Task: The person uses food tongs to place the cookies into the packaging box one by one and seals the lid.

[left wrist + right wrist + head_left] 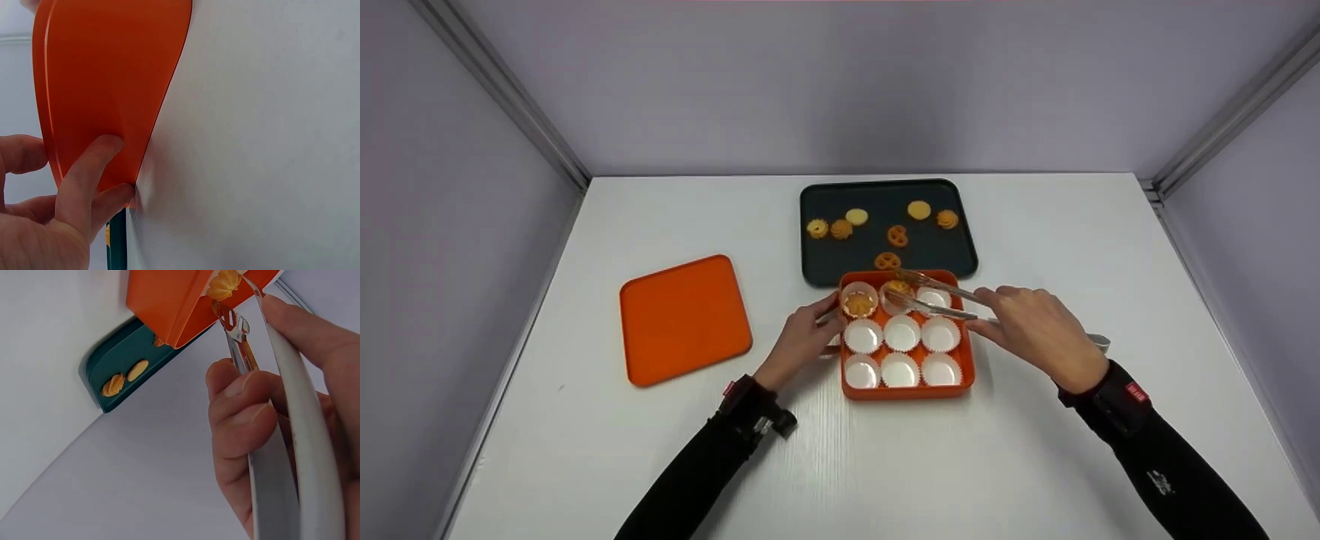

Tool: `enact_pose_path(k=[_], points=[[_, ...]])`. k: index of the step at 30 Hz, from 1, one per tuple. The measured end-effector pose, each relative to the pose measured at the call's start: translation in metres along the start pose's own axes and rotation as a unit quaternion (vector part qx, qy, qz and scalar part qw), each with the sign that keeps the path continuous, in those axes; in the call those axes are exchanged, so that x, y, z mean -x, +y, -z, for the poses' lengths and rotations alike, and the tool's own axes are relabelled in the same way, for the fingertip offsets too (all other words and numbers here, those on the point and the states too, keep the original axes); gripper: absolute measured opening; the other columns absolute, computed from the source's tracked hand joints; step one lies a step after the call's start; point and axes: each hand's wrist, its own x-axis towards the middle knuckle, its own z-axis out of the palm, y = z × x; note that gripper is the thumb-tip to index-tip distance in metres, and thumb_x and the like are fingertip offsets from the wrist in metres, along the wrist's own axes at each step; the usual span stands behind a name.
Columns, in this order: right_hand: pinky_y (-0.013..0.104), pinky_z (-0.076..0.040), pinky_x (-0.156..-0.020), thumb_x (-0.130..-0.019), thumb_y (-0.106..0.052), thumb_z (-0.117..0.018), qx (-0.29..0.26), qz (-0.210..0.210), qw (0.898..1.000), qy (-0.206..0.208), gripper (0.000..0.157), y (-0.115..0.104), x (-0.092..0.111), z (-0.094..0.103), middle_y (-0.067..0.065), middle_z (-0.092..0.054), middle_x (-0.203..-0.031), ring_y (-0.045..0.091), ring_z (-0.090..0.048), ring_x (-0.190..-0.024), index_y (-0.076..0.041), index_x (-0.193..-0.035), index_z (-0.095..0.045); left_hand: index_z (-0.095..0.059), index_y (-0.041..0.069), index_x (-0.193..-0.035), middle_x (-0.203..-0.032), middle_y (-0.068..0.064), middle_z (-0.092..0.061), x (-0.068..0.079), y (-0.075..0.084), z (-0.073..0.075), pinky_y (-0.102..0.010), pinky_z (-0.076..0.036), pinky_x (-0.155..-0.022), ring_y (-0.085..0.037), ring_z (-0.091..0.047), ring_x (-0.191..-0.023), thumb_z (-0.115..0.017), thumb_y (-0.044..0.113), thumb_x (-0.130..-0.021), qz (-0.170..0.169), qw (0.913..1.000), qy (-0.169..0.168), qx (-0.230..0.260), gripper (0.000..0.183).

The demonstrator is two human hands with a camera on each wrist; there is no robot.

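Note:
My right hand (1039,330) grips metal tongs (949,307), fingers on one arm and thumb on the other. The tong tips flank a swirled cookie (898,288) in the far middle paper cup of an orange box (907,393). The right wrist view shows this cookie (225,284) close up, right at the tips. Another cookie (858,304) lies in the far left cup. White paper cups (901,333) line the box in rows. My left hand (802,341) rests against the box's left side, its extended fingertips on the outer wall (112,73).
Behind the box lies a dark green tray (862,255) with swirled cookies (947,219), round cookies (919,210) and pretzel-shaped cookies (897,236). A flat orange lid (684,321) lies to the left. Pale walls enclose the white table (825,480) at the back and sides.

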Motion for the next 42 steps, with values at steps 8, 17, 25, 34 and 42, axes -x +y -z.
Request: enact_pose_path(k=[8,17,25,34,42], points=[[0.042,-0.062,-0.066,-0.087,-0.034,-0.085,0.002,0.002,1.000,-0.008,0.049,0.000,-0.004,-0.004,0.015,-0.075,-0.091,0.022,-0.061,-0.059,-0.002,-0.122,-0.075,-0.037,0.013,-0.161,-0.154,-0.015,-0.051,0.001,0.001,0.000,-0.039,-0.063,-0.083,-0.031,-0.065,-0.122,-0.057,0.020,-0.105,0.003,1.0000,0.005,-0.001,0.060],[0.042,-0.061,-0.062,-0.087,-0.034,-0.086,0.011,0.017,1.000,-0.002,0.046,0.000,-0.007,-0.009,0.014,-0.074,-0.084,0.022,-0.060,-0.057,0.000,-0.117,-0.076,-0.038,0.011,-0.161,-0.154,-0.016,-0.051,0.002,0.001,0.000,-0.040,-0.063,-0.083,-0.030,-0.068,-0.118,-0.054,0.020,-0.106,-0.010,1.0000,-0.002,-0.002,0.058],[0.040,-0.060,-0.060,-0.086,-0.033,-0.086,0.015,0.009,1.000,-0.018,0.047,0.000,-0.010,-0.008,0.015,-0.074,-0.085,0.021,-0.058,-0.056,-0.001,-0.119,-0.076,-0.039,0.013,-0.161,-0.153,-0.016,-0.052,0.001,0.001,0.000,-0.039,-0.064,-0.080,-0.028,-0.068,-0.118,-0.055,0.020,-0.105,-0.004,1.0000,0.005,-0.008,0.059],[0.043,-0.062,-0.066,-0.089,-0.036,-0.084,0.012,-0.002,0.999,-0.040,0.050,0.000,-0.012,-0.006,0.018,-0.075,-0.093,0.022,-0.059,-0.058,-0.001,-0.122,-0.075,-0.040,0.014,-0.161,-0.153,-0.015,-0.052,0.002,0.002,0.000,-0.039,-0.064,-0.081,-0.030,-0.066,-0.121,-0.056,0.020,-0.104,-0.003,0.9999,0.008,-0.008,0.059],[0.046,-0.062,-0.072,-0.090,-0.037,-0.082,-0.028,-0.005,0.999,-0.033,0.052,0.004,-0.008,-0.003,0.019,-0.076,-0.102,0.027,-0.070,-0.073,-0.002,-0.127,-0.073,-0.039,0.013,-0.161,-0.154,-0.014,-0.051,0.002,0.002,0.000,-0.041,-0.063,-0.082,-0.029,-0.067,-0.120,-0.056,0.020,-0.105,-0.001,1.0000,0.004,0.005,0.060]])
